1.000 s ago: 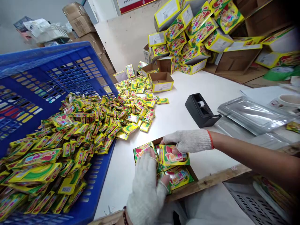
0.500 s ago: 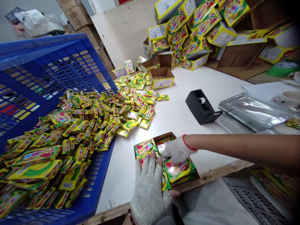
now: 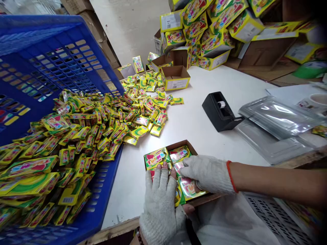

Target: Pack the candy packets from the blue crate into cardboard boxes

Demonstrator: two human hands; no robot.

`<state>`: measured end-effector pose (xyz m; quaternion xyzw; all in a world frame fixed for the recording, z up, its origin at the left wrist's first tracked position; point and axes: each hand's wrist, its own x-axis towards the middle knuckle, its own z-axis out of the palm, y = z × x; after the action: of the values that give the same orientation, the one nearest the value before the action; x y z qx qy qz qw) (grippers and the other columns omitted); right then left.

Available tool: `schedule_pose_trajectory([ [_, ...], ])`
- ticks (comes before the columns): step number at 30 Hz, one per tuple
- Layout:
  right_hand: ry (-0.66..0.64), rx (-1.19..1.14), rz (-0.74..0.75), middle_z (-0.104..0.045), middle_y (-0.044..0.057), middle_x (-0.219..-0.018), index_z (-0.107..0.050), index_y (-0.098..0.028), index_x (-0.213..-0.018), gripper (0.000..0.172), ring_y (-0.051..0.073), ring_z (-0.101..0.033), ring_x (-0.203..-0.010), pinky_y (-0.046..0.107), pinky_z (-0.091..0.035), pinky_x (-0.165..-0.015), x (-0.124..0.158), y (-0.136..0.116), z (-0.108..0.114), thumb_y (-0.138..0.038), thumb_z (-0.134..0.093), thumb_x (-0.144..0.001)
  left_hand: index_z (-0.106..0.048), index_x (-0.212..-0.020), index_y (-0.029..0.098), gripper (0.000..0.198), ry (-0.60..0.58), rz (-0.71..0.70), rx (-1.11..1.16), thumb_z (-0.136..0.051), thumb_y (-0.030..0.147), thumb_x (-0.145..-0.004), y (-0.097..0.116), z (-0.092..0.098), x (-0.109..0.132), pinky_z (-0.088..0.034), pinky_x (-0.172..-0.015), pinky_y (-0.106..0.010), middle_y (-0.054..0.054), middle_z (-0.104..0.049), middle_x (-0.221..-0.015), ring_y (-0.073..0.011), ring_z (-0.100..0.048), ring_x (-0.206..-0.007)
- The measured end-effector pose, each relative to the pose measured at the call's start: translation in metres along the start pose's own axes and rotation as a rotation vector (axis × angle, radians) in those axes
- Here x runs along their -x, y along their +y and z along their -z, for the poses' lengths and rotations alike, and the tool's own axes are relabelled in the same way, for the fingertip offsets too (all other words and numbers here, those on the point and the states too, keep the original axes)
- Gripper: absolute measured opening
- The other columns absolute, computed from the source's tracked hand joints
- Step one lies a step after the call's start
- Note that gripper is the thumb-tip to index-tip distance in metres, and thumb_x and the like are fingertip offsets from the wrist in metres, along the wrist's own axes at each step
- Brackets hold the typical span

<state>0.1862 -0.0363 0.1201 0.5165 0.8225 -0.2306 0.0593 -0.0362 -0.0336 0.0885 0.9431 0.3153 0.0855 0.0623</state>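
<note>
An open carton [image 3: 192,147] near the table's front edge holds green-and-yellow TWINS candy packs [image 3: 156,157] lying face up. My left hand [image 3: 159,200], in a white knit glove with bare fingertips, lies with fingers stretched flat over the left packs. Its thumb is at the carton's near side. My right hand [image 3: 208,172], gloved with an orange cuff, is bent over the right side of the carton. Its fingers and thumb close about the near-right TWINS pack [image 3: 190,187], partly covering it. The packs under both hands are partly hidden.
A blue crate [image 3: 102,204] tipped on its side spills many small packs [image 3: 89,136] across the table's left. An open empty carton [image 3: 175,78], a black tape dispenser [image 3: 221,110] and clear plastic trays [image 3: 278,115] stand beyond. Printed boxes [image 3: 199,30] are piled at the back.
My right hand has shifted right and turned over the near-right packs, which now sit lower inside the carton's edge. My left hand has stayed on the left packs. The view has tilted slightly down.
</note>
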Motion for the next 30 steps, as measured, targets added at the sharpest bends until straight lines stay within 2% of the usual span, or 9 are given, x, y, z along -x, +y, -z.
schedule_pose_trajectory([
  [5,-0.11,0.059,-0.029,-0.066,0.014,-0.109,-0.063,-0.018,-0.118,0.047,0.032,-0.066,-0.094,0.038,-0.047,-0.072,-0.008,-0.001,-0.002,-0.034,-0.072,-0.075,-0.05,-0.14,0.022,0.062,-0.006,-0.021,0.143,-0.054,0.055,-0.088,-0.011,0.037,-0.014,-0.037,-0.113,-0.054,-0.014,-0.047,-0.148,-0.0339,-0.043,-0.136],
  [10,-0.137,0.105,-0.077,-0.068,0.015,-0.104,-0.065,-0.014,-0.108,0.056,0.032,-0.068,-0.09,0.037,-0.048,-0.071,-0.016,-0.006,0.001,-0.025,-0.084,-0.056,-0.063,-0.12,0.019,0.036,0.123,0.236,0.272,-0.047,0.038,-0.094,-0.067,0.057,-0.075,-0.046,-0.103,-0.037,-0.011,-0.062,-0.131,-0.0237,-0.057,-0.121],
  [15,-0.2,0.087,-0.11,-0.069,0.017,-0.103,-0.064,-0.013,-0.111,0.066,0.034,-0.069,-0.089,0.038,-0.05,-0.068,-0.024,-0.009,-0.003,-0.02,-0.088,-0.05,-0.065,-0.079,0.019,0.023,-0.116,0.405,0.307,-0.054,0.037,-0.087,-0.117,0.022,-0.165,-0.049,-0.074,-0.029,-0.004,-0.068,-0.078,-0.02,-0.065,-0.081],
  [18,-0.235,0.046,-0.095,-0.068,0.016,-0.107,-0.065,-0.013,-0.111,0.069,0.033,-0.067,-0.093,0.038,-0.05,-0.073,-0.021,-0.005,0.003,-0.021,-0.089,-0.047,-0.061,-0.077,0.019,0.02,-0.102,0.421,0.307,-0.075,0.03,-0.067,-0.124,-0.007,-0.204,-0.048,-0.081,-0.033,-0.007,-0.068,-0.084,-0.0257,-0.065,-0.092],
  [20,-0.126,-0.04,-0.044,-0.066,0.014,-0.111,-0.067,-0.014,-0.107,0.056,0.031,-0.065,-0.096,0.037,-0.049,-0.076,-0.014,0.004,0.009,-0.024,-0.085,-0.055,-0.061,-0.083,0.019,0.03,-0.074,0.436,0.336,-0.078,0.022,-0.059,-0.125,-0.018,-0.217,-0.046,-0.088,-0.037,-0.011,-0.068,-0.095,-0.0302,-0.062,-0.102],
  [23,0.216,-0.347,-0.066,-0.065,0.009,-0.104,-0.068,-0.016,-0.094,0.019,0.022,-0.061,-0.093,0.032,-0.047,-0.078,-0.005,0.026,0.02,-0.022,-0.066,-0.076,-0.061,-0.096,0.017,0.034,-0.076,0.455,0.457,-0.072,0.024,-0.065,-0.126,-0.015,-0.219,-0.047,-0.086,-0.039,-0.013,-0.067,-0.096,-0.0295,-0.063,-0.097],
  [25,0.418,-0.603,-0.2,-0.064,0.006,-0.089,-0.066,-0.016,-0.088,0.016,0.017,-0.059,-0.082,0.029,-0.046,-0.073,-0.004,0.041,0.029,-0.02,-0.051,-0.085,-0.058,-0.108,0.015,0.037,-0.097,0.452,0.581,-0.062,0.034,-0.077,-0.12,0.0,-0.21,-0.051,-0.078,-0.036,-0.012,-0.068,-0.095,-0.025,-0.065,-0.088],
  [28,0.46,-1.017,-0.413,-0.055,-0.001,-0.066,-0.061,-0.015,-0.106,0.026,0.013,-0.05,-0.058,0.025,-0.039,-0.053,-0.013,0.05,0.042,-0.03,-0.048,-0.09,-0.05,-0.126,0.017,0.045,-0.107,0.375,0.805,-0.046,0.043,-0.09,-0.092,0.031,-0.182,-0.053,-0.076,-0.03,-0.01,-0.067,-0.109,-0.0187,-0.066,-0.089],
  [30,0.411,-1.261,-0.396,-0.046,-0.006,-0.057,-0.055,-0.015,-0.115,0.037,0.01,-0.04,-0.047,0.022,-0.03,-0.045,-0.022,0.048,0.049,-0.04,-0.052,-0.088,-0.05,-0.13,0.02,0.047,-0.146,0.268,1.068,-0.05,0.044,-0.09,-0.067,0.049,-0.158,-0.053,-0.08,-0.029,-0.009,-0.066,-0.117,-0.0182,-0.065,-0.096],
])
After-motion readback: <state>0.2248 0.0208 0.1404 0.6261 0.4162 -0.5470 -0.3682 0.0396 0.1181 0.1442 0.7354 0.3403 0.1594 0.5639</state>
